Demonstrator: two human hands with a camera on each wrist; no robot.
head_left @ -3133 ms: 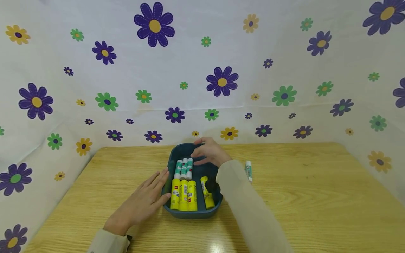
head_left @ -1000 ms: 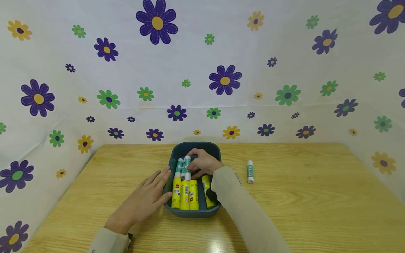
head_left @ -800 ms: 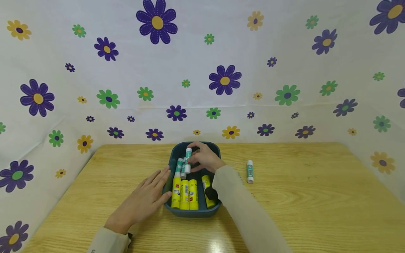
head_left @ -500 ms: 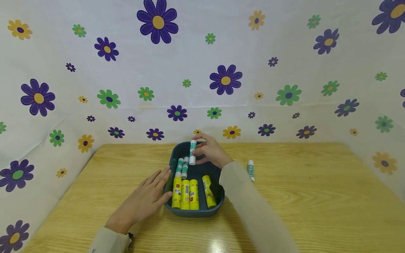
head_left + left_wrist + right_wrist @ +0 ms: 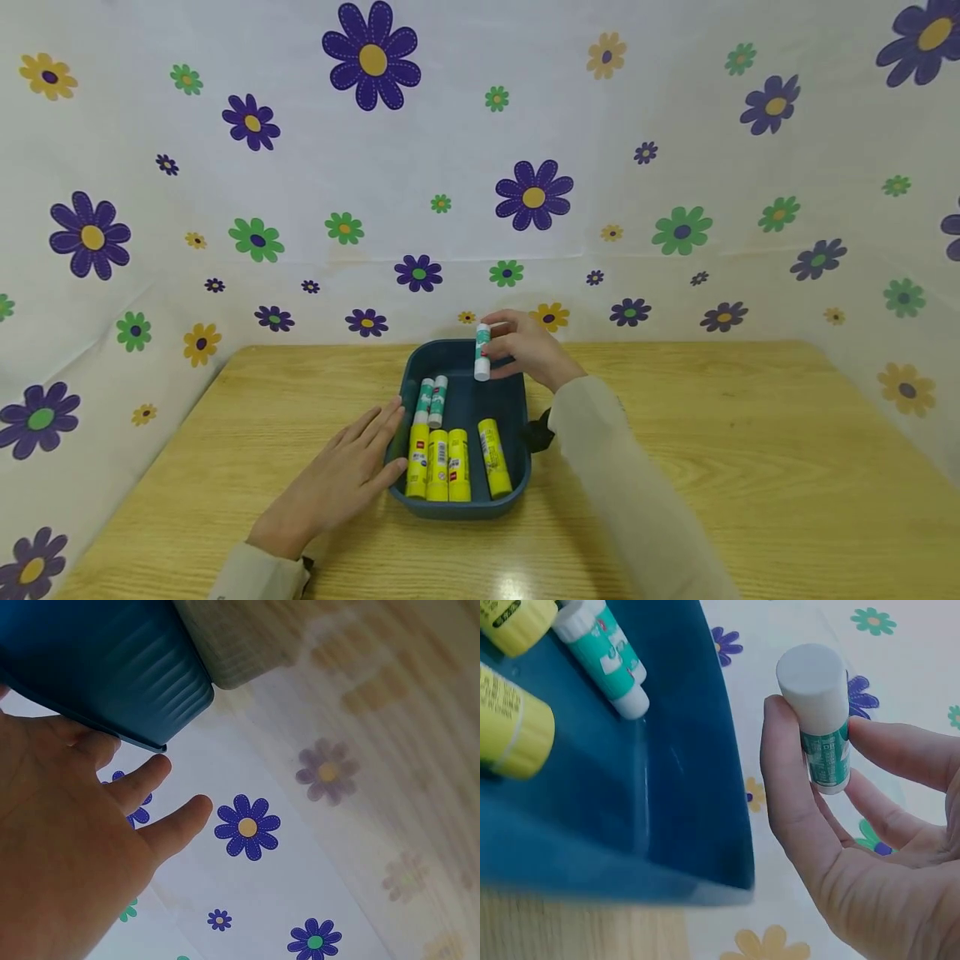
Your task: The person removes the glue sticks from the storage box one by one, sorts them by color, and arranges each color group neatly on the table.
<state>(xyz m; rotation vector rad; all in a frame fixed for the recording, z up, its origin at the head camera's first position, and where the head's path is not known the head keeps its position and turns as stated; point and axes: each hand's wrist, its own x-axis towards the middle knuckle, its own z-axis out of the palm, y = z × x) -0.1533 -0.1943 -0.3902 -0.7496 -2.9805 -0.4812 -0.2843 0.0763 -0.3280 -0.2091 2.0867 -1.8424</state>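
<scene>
My right hand (image 5: 534, 348) pinches a white-and-green glue stick (image 5: 482, 353) between thumb and fingers. It holds the stick upright over the far right part of the dark blue bin (image 5: 471, 511); in the right wrist view the stick's white end (image 5: 811, 671) points towards the camera. Two similar glue sticks (image 5: 438, 402) lie side by side inside, at the left. In front of them lie three yellow glue sticks (image 5: 437, 467), and another yellow one (image 5: 494, 458) leans at the right. My left hand (image 5: 337, 479), fingers extended, rests against the bin's left rim.
The bin stands on a wooden table (image 5: 720, 450), near its back edge. Behind rises a white cloth (image 5: 465, 142) printed with flowers, which also runs along both sides. My right sleeve (image 5: 637, 483) crosses the table on the right.
My right hand has taken the rightmost green glue stick from the row and lifted it to the right and back. The glue stick on the table is now hidden behind my right arm.
</scene>
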